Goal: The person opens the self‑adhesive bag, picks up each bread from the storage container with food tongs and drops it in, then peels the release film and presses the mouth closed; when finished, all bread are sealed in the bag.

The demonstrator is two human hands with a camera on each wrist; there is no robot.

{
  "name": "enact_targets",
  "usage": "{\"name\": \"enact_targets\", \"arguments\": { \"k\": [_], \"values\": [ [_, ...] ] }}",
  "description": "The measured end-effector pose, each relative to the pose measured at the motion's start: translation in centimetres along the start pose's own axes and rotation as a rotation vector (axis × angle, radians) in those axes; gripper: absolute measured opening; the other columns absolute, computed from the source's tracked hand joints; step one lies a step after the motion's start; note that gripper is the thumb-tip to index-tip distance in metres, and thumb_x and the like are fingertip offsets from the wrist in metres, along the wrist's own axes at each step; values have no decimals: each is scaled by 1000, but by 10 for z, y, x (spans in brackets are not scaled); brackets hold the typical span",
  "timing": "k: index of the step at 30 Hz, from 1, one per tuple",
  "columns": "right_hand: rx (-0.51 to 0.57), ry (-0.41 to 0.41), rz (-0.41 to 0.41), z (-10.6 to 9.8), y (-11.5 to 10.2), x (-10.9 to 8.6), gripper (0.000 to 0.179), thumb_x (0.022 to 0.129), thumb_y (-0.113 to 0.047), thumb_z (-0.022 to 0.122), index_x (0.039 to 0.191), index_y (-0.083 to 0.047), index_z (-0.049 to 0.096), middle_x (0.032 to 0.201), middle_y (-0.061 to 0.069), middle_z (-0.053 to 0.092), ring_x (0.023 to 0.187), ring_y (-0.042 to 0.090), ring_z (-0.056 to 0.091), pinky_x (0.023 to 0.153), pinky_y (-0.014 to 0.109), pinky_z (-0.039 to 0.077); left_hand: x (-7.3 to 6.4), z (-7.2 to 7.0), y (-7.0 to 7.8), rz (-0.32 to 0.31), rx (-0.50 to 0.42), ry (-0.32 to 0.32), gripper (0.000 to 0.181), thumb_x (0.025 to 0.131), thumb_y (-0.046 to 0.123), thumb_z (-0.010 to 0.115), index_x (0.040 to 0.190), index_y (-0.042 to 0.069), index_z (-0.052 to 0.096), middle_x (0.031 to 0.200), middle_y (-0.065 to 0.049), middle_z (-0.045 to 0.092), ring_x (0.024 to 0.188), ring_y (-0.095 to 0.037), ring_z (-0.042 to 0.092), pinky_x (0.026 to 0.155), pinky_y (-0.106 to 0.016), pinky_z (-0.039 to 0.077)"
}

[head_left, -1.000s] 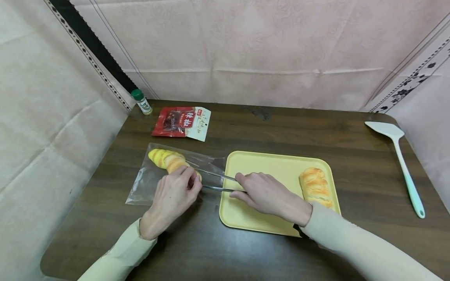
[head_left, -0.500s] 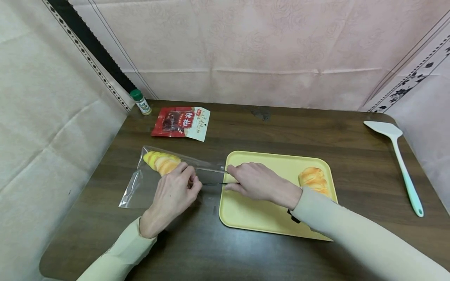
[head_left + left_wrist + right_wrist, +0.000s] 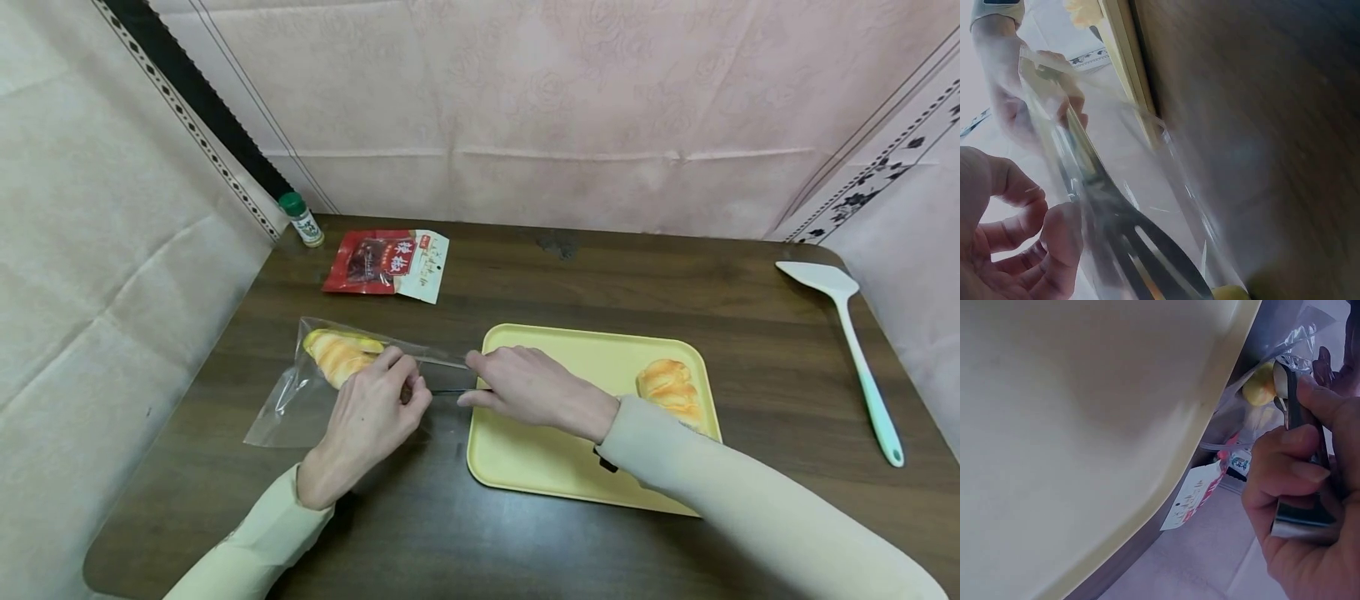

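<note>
A clear plastic bag (image 3: 281,421) lies on the left of the table. Inside it, a striped bread roll (image 3: 335,357) overlaps a yellow piece (image 3: 366,343). My left hand (image 3: 375,404) pinches the bag's film near its mouth, as the left wrist view shows. My right hand (image 3: 532,387) grips slotted metal tongs (image 3: 1147,244) from above the tray's left side. In the right wrist view its fingers curl round the tongs' handle end (image 3: 1307,519). The slotted end reaches into the bag; its tips are hidden behind my left hand in the head view.
A yellow tray (image 3: 555,471) holds another bread roll (image 3: 669,387) at its right end, partly behind my right sleeve. A red packet (image 3: 382,262) and a green-capped bottle (image 3: 302,219) are at the back left. A spatula (image 3: 855,333) lies far right.
My right hand has moved left with the tongs, deeper toward the bag. The bread has turned and shifted slightly left in the bag, and the bag's film has lifted. My left hand stays put.
</note>
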State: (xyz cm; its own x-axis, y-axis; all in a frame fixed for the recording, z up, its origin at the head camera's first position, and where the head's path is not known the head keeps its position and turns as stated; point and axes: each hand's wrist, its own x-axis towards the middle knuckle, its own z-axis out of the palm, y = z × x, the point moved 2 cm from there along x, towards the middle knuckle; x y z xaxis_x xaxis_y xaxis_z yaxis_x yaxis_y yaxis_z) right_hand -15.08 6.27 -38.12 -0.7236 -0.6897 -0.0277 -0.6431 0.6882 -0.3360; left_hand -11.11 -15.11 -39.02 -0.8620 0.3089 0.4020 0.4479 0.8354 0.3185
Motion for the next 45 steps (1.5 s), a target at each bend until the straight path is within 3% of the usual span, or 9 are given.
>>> {"name": "enact_targets", "arguments": {
  "k": [4, 12, 23, 31, 35, 39, 42, 45],
  "values": [
    [-27, -3, -10, 1, -4, 7, 39, 102, -45, 75, 94, -11, 58, 64, -4, 43, 55, 12, 44, 53, 25, 33, 0, -1, 0, -1, -14, 2, 17, 87, 1, 72, 77, 10, 62, 79, -5, 58, 57, -10, 43, 52, -23, 38],
    [-48, -2, 27, 6, -7, 12, 40, 101, -48, 76, 98, -11, 60, 66, -1, 53, 56, 15, 52, 55, 31, 43, -1, -1, -1, 7, -8, 44, 21, 87, 1, 72, 74, 12, 59, 76, -3, 55, 57, -10, 42, 52, -23, 36],
    [5, -13, 80, 7, -3, 5, 42, 98, -49, 79, 104, -10, 64, 67, -3, 53, 56, 12, 50, 54, 30, 39, -1, -2, -3, -90, 5, 12, 16, 90, 7, 76, 78, 10, 65, 78, -7, 61, 57, -13, 46, 52, -23, 40],
    [16, 37, 155, 2, 9, -37, 41, 97, -48, 80, 104, -11, 65, 69, -6, 54, 58, 11, 48, 54, 30, 39, -3, -2, -2, -78, -10, 22, 19, 90, 5, 75, 75, 10, 63, 74, -5, 59, 57, -12, 45, 53, -23, 39],
    [29, 41, 223, -1, 16, -61, 41, 98, -49, 79, 108, -12, 65, 87, -2, 73, 64, 11, 57, 57, 32, 46, -3, -2, -1, -87, -3, 18, 20, 90, 6, 76, 75, 11, 63, 74, -5, 58, 57, -12, 45, 53, -23, 40],
    [56, 43, 279, -2, 20, -82, 40, 98, -49, 78, 110, -13, 65, 105, 4, 81, 68, 9, 61, 59, 31, 46, -4, -2, -2, -81, -4, 25, 20, 90, 5, 76, 74, 10, 63, 72, -5, 57, 59, -13, 46, 54, -23, 40],
    [70, 60, 309, -1, 21, -99, 38, 99, -48, 78, 107, -14, 65, 102, 3, 80, 66, 7, 57, 58, 29, 44, -5, -2, -2, -67, -8, 42, 21, 89, 4, 75, 74, 10, 62, 71, -4, 56, 59, -12, 45, 54, -23, 40],
    [73, 89, 341, 1, 21, -118, 37, 98, -47, 79, 106, -14, 65, 81, -3, 71, 61, 4, 50, 56, 26, 41, -6, -2, -3, -47, -9, 62, 22, 88, 3, 75, 73, 11, 61, 71, -3, 55, 59, -11, 46, 54, -22, 40]
  ]
}}
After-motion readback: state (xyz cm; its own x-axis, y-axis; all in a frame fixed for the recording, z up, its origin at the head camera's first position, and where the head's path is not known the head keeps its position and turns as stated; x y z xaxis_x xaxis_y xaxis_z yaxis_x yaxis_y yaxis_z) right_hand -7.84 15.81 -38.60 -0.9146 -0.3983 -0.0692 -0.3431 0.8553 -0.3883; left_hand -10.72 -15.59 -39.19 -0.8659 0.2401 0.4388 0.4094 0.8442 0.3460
